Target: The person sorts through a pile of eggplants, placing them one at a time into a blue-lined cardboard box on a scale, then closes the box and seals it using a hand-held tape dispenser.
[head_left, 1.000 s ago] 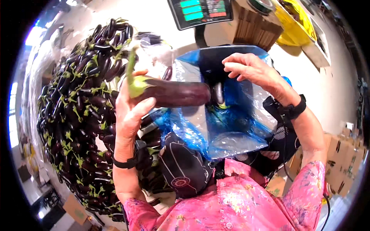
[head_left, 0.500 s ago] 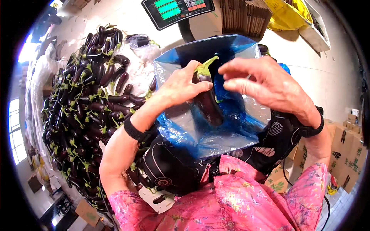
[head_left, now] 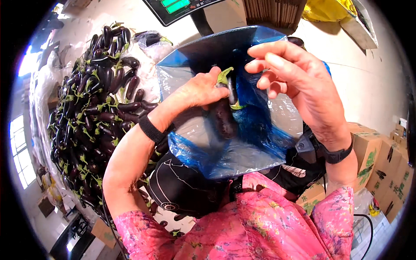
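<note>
Over a box lined with blue plastic film (head_left: 272, 125), my left hand (head_left: 201, 90) is closed around the upper part of a dark purple eggplant (head_left: 224, 119). Its green stem end points away from me, and its body hangs down inside the liner. Another eggplant (head_left: 232, 89) shows just to the right of it, partly covered, lower in the box. My right hand (head_left: 299, 78) is raised above the box's right side, its fingers bent and apart, with nothing in them.
A large heap of eggplants (head_left: 93, 117) spreads along the left. Behind the box stand a scale display (head_left: 173, 8) and a stack of folded cardboard (head_left: 274, 13). Yellow plastic (head_left: 327, 11) lies in a white crate at the far right. Cardboard cartons (head_left: 383, 173) stand at the lower right.
The eggplant in my left hand has moved left and sits lower toward the box. My right hand has lifted away from the stem and turned, its fingers curling. The view has shifted slightly.
</note>
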Available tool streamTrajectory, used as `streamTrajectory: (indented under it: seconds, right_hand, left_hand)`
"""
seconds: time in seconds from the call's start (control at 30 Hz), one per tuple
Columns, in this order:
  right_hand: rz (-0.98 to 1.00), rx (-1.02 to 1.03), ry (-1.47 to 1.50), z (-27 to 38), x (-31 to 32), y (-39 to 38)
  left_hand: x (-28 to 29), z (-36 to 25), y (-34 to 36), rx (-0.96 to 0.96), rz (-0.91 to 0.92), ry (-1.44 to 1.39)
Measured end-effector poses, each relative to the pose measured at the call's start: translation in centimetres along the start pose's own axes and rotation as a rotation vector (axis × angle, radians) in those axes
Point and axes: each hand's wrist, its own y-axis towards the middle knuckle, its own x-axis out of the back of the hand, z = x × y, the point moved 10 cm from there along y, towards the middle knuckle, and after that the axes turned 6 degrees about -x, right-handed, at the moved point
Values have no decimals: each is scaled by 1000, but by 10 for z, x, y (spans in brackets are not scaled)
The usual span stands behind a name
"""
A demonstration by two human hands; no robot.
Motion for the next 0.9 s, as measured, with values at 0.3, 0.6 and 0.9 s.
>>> streamTrajectory:
  seconds: [0.3,0.6,0.9]
  right_hand:
    - [46,-123,-236,-23,6,16]
    - [202,-260,-582,-62,-2,17]
    - [158,-396,-571,-73,12,23]
  left_hand:
    - [-104,30,24,226,483,318]
    - [-6,-39,-5,-125,104,622]
    - [186,212,-237,293,-1033,-201]
